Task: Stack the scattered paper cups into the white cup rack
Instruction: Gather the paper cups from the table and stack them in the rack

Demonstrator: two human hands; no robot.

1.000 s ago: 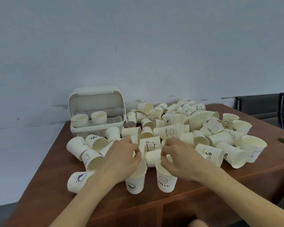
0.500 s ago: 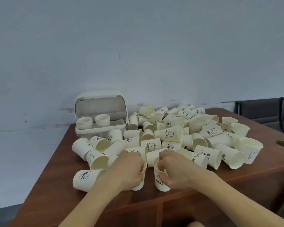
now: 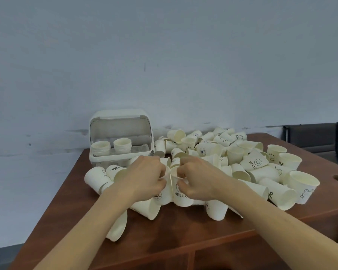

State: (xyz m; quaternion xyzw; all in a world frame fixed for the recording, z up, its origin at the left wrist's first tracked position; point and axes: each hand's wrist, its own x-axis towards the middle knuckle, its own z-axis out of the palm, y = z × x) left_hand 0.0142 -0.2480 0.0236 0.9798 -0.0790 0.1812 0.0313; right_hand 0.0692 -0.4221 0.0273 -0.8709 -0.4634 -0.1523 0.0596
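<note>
Your left hand (image 3: pixel 144 178) grips a paper cup with a face print (image 3: pixel 163 194), fingers curled over its rim. Your right hand (image 3: pixel 198 179) pinches the rim of the HELLO cup (image 3: pixel 180 195), thumb on the outer wall. The two cups stand upright, touching side by side, near the front of the worktop (image 3: pixel 174 236). Around and behind them lies the scattered pile of paper cups (image 3: pixel 242 162), most tipped on their sides, spreading to the right. The white cup rack (image 3: pixel 121 141) stands at the rear left of the worktop, lid raised, with two short cup stacks (image 3: pixel 111 148) upright inside it. A loose cup (image 3: pixel 117 228) lies on its side under your left forearm
</note>
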